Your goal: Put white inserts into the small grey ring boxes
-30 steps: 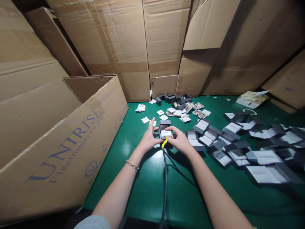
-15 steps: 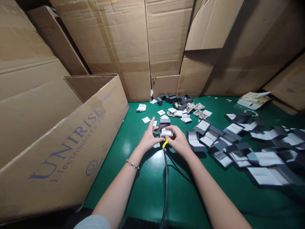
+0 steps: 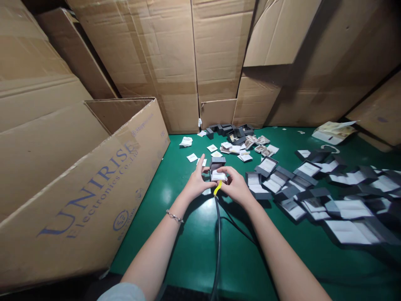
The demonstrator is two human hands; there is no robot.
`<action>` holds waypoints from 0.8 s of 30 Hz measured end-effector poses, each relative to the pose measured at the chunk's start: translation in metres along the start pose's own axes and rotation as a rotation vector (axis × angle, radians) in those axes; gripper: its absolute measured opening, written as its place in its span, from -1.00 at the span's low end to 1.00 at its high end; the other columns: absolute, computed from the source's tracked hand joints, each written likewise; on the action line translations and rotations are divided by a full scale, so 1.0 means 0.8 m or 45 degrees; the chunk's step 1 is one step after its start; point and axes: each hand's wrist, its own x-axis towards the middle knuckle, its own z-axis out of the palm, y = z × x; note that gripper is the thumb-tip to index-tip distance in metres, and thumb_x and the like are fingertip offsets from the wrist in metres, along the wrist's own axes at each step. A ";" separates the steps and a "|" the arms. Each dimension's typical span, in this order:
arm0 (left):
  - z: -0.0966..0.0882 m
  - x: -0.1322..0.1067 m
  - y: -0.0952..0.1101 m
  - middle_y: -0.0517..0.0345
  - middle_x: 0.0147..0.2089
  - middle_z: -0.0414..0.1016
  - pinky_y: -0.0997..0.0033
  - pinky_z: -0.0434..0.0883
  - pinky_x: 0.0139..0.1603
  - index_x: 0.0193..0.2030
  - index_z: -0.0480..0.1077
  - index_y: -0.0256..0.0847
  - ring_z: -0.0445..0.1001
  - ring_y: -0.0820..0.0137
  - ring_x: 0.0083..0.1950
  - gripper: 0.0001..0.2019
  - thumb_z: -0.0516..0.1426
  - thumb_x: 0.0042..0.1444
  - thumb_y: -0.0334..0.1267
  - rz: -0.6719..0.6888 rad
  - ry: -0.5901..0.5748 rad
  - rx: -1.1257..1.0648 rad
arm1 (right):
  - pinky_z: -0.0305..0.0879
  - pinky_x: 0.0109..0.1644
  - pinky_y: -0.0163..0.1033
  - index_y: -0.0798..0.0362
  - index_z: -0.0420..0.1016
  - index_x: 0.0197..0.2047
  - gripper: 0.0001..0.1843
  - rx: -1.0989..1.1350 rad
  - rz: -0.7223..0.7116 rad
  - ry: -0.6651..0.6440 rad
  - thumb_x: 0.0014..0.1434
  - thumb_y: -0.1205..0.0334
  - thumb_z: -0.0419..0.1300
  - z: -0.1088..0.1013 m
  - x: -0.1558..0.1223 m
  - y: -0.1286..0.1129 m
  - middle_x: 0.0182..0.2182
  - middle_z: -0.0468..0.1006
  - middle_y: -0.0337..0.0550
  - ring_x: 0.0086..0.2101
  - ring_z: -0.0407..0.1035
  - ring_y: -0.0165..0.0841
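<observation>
Over the green table (image 3: 194,246) my two hands meet around a small dark grey box (image 3: 217,161) with its lid up. My left hand (image 3: 196,180) grips the box's left side, index finger raised. My right hand (image 3: 235,184) pinches a small white pad (image 3: 218,176) at the box's opening. A yellow tag (image 3: 217,188) on a black cable (image 3: 217,238) hangs just below my fingers. What lies inside the box is hidden.
A large open "UNIRISE" cardboard carton (image 3: 81,184) lies on its side at left. Flattened cartons (image 3: 219,58) wall the back. Several open grey boxes with white inserts (image 3: 313,192) spread at right. Loose white pads and small boxes (image 3: 233,142) lie beyond my hands.
My hands stay in place. The white pad has shifted slightly between my fingers at the box's opening.
</observation>
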 end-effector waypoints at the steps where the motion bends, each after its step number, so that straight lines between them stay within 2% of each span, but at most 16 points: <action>1: 0.000 0.000 0.000 -0.02 0.00 0.38 0.17 0.21 0.13 0.35 -0.29 -0.12 0.35 0.25 0.05 0.05 0.28 -0.21 -0.32 0.004 0.000 -0.003 | 0.29 -0.33 -0.28 0.03 0.38 -0.22 -0.70 0.006 0.013 -0.004 -0.11 0.31 0.12 0.000 0.000 -0.001 -0.25 0.43 -0.16 -0.35 0.34 -0.38; 6: 0.000 -0.001 -0.002 -0.04 0.01 0.36 0.17 0.22 0.11 0.35 -0.24 -0.10 0.34 0.23 0.06 0.03 0.28 -0.22 -0.31 -0.001 0.002 0.008 | 0.28 -0.32 -0.28 0.04 0.37 -0.21 -0.70 0.036 0.071 -0.038 -0.10 0.29 0.11 0.000 0.000 -0.005 -0.27 0.45 -0.17 -0.35 0.34 -0.38; 11: -0.001 -0.001 -0.004 -0.03 0.03 0.36 0.18 0.24 0.09 0.34 -0.21 -0.06 0.35 0.25 0.03 0.01 0.28 -0.21 -0.31 -0.012 -0.011 0.026 | 0.27 -0.31 -0.27 0.05 0.33 -0.12 -0.63 -0.039 0.076 -0.057 -0.08 0.28 0.11 0.001 0.000 -0.004 -0.24 0.46 -0.15 -0.34 0.34 -0.37; 19: 0.000 0.000 -0.004 -0.02 0.06 0.34 0.16 0.22 0.11 0.35 -0.22 -0.03 0.34 0.23 0.04 0.03 0.30 -0.22 -0.29 -0.014 -0.047 -0.018 | 0.29 -0.25 -0.24 0.04 0.36 -0.12 -0.63 -0.135 0.024 -0.087 -0.07 0.25 0.15 -0.005 0.000 -0.002 -0.22 0.48 -0.14 -0.30 0.36 -0.34; 24: -0.002 0.001 -0.005 0.00 0.06 0.35 0.18 0.25 0.09 0.35 -0.27 -0.02 0.35 0.26 0.01 0.06 0.30 -0.22 -0.27 -0.016 -0.068 -0.044 | 0.32 -0.10 -0.18 0.00 0.37 -0.03 -0.60 -0.212 -0.092 -0.127 0.00 0.26 0.13 -0.008 -0.001 0.001 -0.09 0.46 -0.12 -0.16 0.38 -0.29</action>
